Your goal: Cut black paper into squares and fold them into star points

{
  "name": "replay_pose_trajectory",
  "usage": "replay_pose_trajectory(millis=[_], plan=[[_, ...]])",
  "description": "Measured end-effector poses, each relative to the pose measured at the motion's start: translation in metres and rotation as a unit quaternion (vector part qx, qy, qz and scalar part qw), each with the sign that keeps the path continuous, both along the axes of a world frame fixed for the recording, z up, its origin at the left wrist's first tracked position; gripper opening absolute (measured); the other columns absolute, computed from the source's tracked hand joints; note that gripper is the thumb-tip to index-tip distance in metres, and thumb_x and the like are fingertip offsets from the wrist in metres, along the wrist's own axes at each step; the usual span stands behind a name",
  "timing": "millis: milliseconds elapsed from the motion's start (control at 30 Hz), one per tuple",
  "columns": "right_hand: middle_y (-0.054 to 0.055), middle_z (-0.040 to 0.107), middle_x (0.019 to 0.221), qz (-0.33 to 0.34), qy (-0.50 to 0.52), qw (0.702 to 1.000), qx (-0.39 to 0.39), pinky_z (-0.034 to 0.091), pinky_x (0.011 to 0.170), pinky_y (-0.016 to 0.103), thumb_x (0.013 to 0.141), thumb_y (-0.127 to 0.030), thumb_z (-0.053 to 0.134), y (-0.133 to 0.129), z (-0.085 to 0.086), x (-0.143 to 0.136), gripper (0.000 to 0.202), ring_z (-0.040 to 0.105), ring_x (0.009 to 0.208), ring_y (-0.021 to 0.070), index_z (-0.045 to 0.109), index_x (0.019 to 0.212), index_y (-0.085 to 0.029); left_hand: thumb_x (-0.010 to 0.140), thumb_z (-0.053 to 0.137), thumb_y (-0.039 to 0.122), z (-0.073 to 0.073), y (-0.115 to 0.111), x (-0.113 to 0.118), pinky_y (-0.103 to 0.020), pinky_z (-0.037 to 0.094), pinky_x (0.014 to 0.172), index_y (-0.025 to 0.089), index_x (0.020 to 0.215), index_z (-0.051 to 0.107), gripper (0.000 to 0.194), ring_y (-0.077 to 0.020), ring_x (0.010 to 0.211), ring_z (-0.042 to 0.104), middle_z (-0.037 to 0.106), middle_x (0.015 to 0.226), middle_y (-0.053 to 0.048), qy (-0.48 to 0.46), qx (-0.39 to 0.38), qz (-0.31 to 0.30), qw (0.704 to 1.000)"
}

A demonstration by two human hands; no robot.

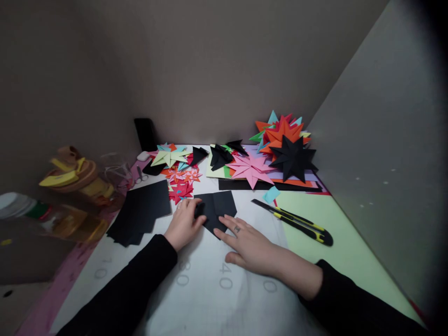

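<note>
A black paper lies on the white gridded mat, its near corners folded in so that a point faces me. At its left edge, my left hand has its fingers curled, with thumb and index finger closed on the paper's edge. My right hand rests with spread fingers, its fingertips on the lower right part of the paper. A ring shows on a finger of that hand. Left of my left hand lies a fanned stack of black sheets.
A black and yellow cutter lies right, partly over a pale green sheet. Folded stars, one pink and one black, stand behind. A phone leans back left. A bottle and a cup are left.
</note>
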State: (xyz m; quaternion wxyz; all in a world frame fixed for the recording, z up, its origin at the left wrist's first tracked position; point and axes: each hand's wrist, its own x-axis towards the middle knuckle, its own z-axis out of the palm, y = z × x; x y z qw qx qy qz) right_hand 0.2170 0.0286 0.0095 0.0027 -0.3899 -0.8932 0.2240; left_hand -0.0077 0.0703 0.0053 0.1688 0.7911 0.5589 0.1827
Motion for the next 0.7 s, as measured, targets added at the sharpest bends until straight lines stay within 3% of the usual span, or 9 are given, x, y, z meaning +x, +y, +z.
replay_pose_trajectory(millis=[100,300,500,700], plan=[[0.017,0.023,0.151,0.003,-0.001,1.0,0.001,0.019,0.111,0.048,0.083,-0.044,0.059,0.0,-0.001,0.0,0.068,0.015,0.14,0.0318,0.034,0.142,-0.024,0.073,0.064,0.031,0.002,-0.007,0.007,-0.047,0.039,0.093,0.019,0.124,0.043,0.057,-0.0297,0.115,0.044,0.047,0.123,-0.012,0.013,-0.018,0.006,1.0],[0.015,0.021,0.152,-0.001,0.004,1.0,-0.005,0.017,0.112,0.047,0.083,-0.044,0.059,0.0,-0.002,0.0,0.067,0.012,0.141,0.0298,0.034,0.142,-0.024,0.07,0.062,0.017,0.002,-0.007,0.011,-0.047,0.038,0.094,0.025,0.124,0.044,0.057,-0.0282,0.118,0.042,0.045,0.127,-0.009,-0.03,-0.04,0.066,0.997],[0.015,0.022,0.152,0.004,0.003,1.0,-0.002,0.018,0.112,0.046,0.084,-0.045,0.058,0.0,-0.002,0.001,0.066,0.013,0.141,0.0297,0.035,0.142,-0.023,0.071,0.052,0.005,-0.006,0.001,0.005,-0.044,0.039,0.096,0.024,0.122,0.05,0.054,-0.0251,0.112,0.048,0.05,0.119,-0.008,-0.055,0.004,0.101,0.993],[0.013,0.021,0.152,0.004,0.011,1.0,0.008,0.018,0.112,0.047,0.084,-0.043,0.057,-0.002,-0.005,0.002,0.065,0.014,0.141,0.0286,0.034,0.142,-0.024,0.073,0.037,-0.005,-0.012,-0.005,0.006,-0.04,0.04,0.097,0.02,0.117,0.051,0.053,-0.0218,0.113,0.048,0.05,0.118,-0.009,-0.067,0.05,0.079,0.993]])
